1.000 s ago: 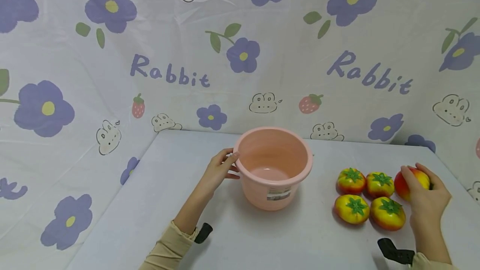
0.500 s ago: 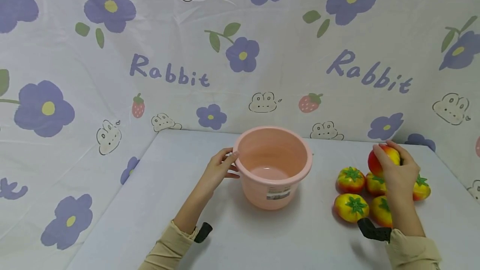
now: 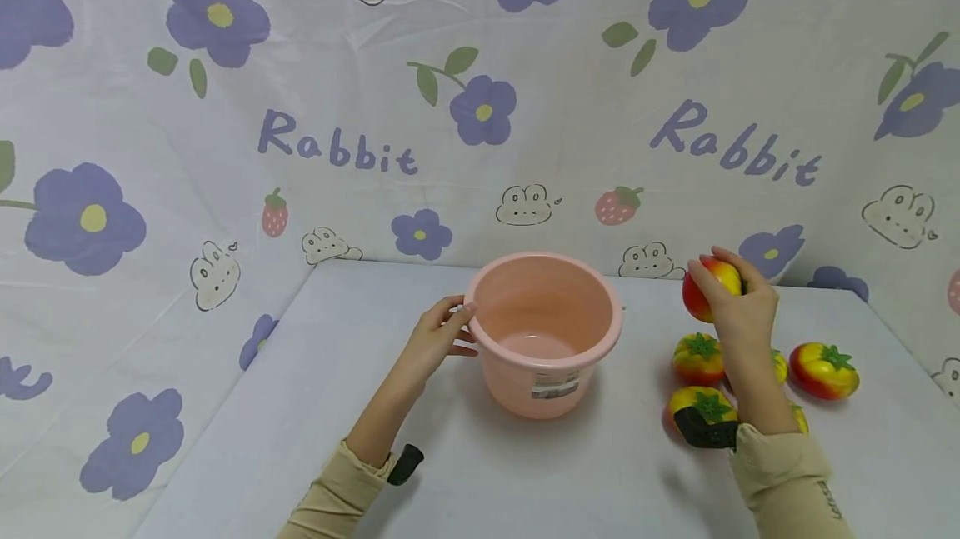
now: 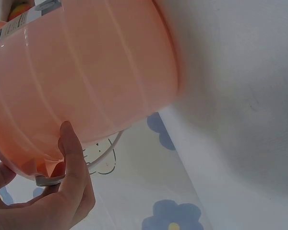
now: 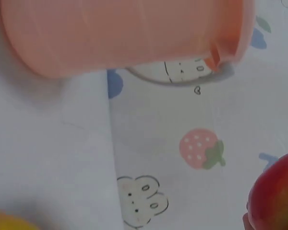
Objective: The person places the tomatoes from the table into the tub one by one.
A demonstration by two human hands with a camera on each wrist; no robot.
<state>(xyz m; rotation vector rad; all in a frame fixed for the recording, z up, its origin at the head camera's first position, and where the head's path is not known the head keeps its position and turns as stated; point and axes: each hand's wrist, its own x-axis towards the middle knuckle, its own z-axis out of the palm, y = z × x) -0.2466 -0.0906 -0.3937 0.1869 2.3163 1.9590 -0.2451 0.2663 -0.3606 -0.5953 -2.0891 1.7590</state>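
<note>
A pink plastic bucket (image 3: 517,389) stands upright on the white table, and its visible inside holds nothing. My left hand (image 3: 437,332) grips its left rim, thumb on top and fingers below; the left wrist view shows these fingers (image 4: 72,158) against the bucket wall (image 4: 96,67). Raised above the table, right of the bucket, my right hand (image 3: 746,318) holds a red-and-yellow persimmon (image 3: 702,293). Part of that persimmon (image 5: 278,199) appears at the corner of the right wrist view. Under the right arm several more persimmons (image 3: 825,371) with green leaves lie on the table, some partly hidden.
A patterned cloth (image 3: 480,172) with flowers and rabbits hangs behind and left of the table (image 3: 525,481). A thin bucket handle (image 4: 105,151) hangs at the bucket's far side. Black wrist mounts (image 3: 405,465) stick out from both sleeves.
My right hand has lifted the persimmon off the right end of the group and carried it up and left towards the bucket. The left hand and bucket stay put.
</note>
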